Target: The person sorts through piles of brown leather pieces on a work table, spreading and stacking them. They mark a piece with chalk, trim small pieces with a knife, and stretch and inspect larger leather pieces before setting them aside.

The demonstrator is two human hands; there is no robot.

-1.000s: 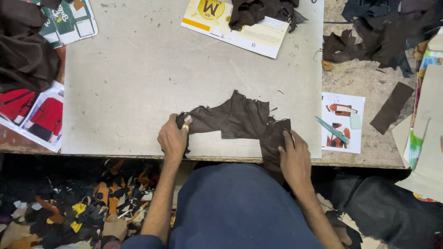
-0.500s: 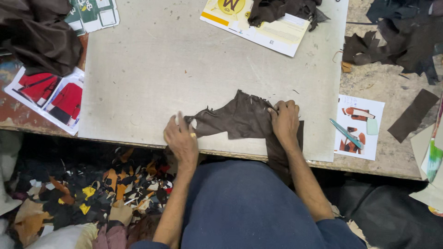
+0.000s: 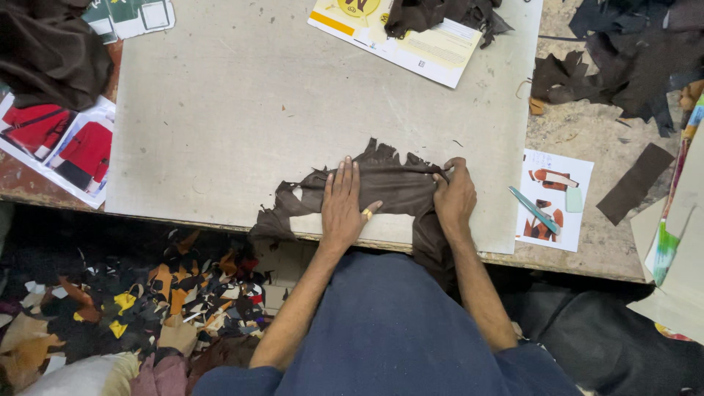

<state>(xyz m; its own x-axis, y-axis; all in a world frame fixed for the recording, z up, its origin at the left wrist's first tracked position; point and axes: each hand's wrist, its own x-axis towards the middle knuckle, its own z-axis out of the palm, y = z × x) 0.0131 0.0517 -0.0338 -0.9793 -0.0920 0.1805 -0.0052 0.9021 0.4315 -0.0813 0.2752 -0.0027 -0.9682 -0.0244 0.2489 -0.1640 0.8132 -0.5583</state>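
Centrally, 1 grey cutting board (image 3: 242, 110) fills most of the upper frame, lying on a worn wooden table (image 3: 579, 242) whose bare surface shows at right. Below the table edge, lower left of the frame, a heap of coloured leather scraps (image 3: 147, 301) covers the floor. The person's dark blue garment (image 3: 389, 337) takes up the lower centre.

Upper left: 1 dark brown bundle of material (image 3: 48, 48) sits over printed sheets with red jackets (image 3: 70, 147). Upper centre: 1 yellow-and-white printed sheet (image 3: 411, 40) with dark scraps on top. Upper right: black leather offcuts (image 3: 623, 59).

A ragged dark brown leather piece (image 3: 396, 187) lies at the board's near edge, centre of the frame; its left end droops over the edge and its right end hangs down toward the lap.

Left hand (image 3: 343, 209): flat on the piece, palm down, fingers extended and together, pressing, nothing gripped. 1 ring shows on the thumb side.

Right hand (image 3: 455, 196): fingers curled, pinching the piece's upper right edge into a fold.

Right of that hand, a small pattern card (image 3: 554, 198) lies on the table, with 1 slim teal tool (image 3: 534, 209) resting on it diagonally. A dark brown strip (image 3: 634, 183) lies apart, further right.
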